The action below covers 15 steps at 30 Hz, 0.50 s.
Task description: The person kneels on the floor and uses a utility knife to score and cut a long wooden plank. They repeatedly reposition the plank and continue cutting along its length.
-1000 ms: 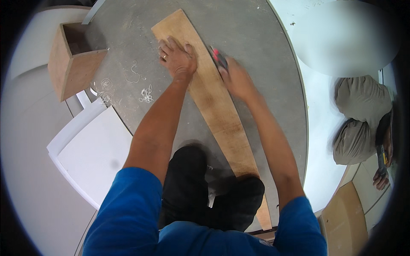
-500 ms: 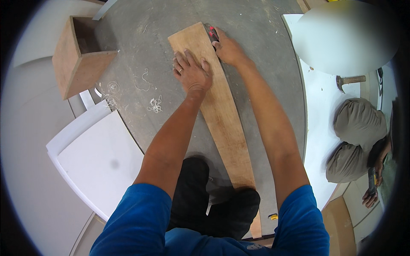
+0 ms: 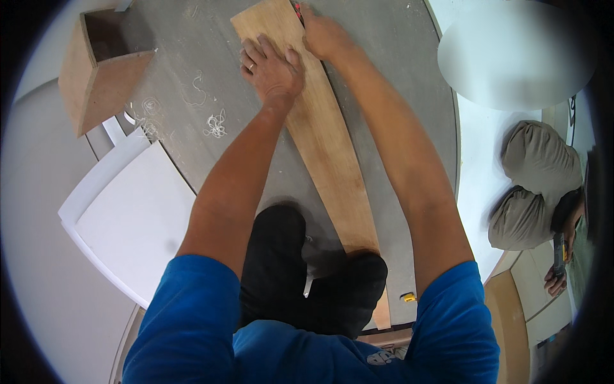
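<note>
A long, tapering wooden board runs from the far side of the grey surface toward my legs. My left hand lies flat on its face near the wide far end, fingers spread, a ring on one. At the board's right edge, close to the far corner, my right hand is closed round a small red-and-black tool. Most of that tool is hidden by my fingers and the frame's top edge, so its exact kind does not show. My knee overlaps the board's near part.
An open wooden box stands at the far left. Thin curled strands lie on the grey surface, with white panels nearby. A yellow-and-black item sits by my right sleeve. At right, another person holds a dark tool.
The whole view has shifted, so board, box and hands appear higher and slightly left. Both hands keep about the same places on the board. The hammer at right is no longer visible.
</note>
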{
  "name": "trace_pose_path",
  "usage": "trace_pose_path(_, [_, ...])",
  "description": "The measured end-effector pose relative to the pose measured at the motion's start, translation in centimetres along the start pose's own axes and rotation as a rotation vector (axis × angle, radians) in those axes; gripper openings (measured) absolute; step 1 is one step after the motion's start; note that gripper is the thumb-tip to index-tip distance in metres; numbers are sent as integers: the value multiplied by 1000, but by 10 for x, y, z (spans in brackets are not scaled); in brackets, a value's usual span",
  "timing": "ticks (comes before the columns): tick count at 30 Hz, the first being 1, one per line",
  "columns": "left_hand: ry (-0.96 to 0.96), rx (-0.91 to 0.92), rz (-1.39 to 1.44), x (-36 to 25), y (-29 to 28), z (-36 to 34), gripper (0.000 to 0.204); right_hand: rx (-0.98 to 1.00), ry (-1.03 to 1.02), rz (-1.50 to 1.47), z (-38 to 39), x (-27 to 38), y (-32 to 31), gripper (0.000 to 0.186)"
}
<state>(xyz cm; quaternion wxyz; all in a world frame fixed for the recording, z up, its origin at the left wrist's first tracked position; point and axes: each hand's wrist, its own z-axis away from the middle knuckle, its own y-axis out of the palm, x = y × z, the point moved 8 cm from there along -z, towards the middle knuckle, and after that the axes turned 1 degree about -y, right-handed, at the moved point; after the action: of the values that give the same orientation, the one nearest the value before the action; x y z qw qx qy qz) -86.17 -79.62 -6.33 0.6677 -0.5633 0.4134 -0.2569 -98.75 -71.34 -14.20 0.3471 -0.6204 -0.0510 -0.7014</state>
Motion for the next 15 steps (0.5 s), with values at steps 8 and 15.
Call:
trace_pose_path(8, [-46, -4, -37, 20, -3, 1, 75, 137, 18, 569, 103, 55, -9, 63])
trace_pose_path(15, [-41, -18, -17, 20, 0, 2, 75, 215, 216, 610, 221, 43, -17, 63])
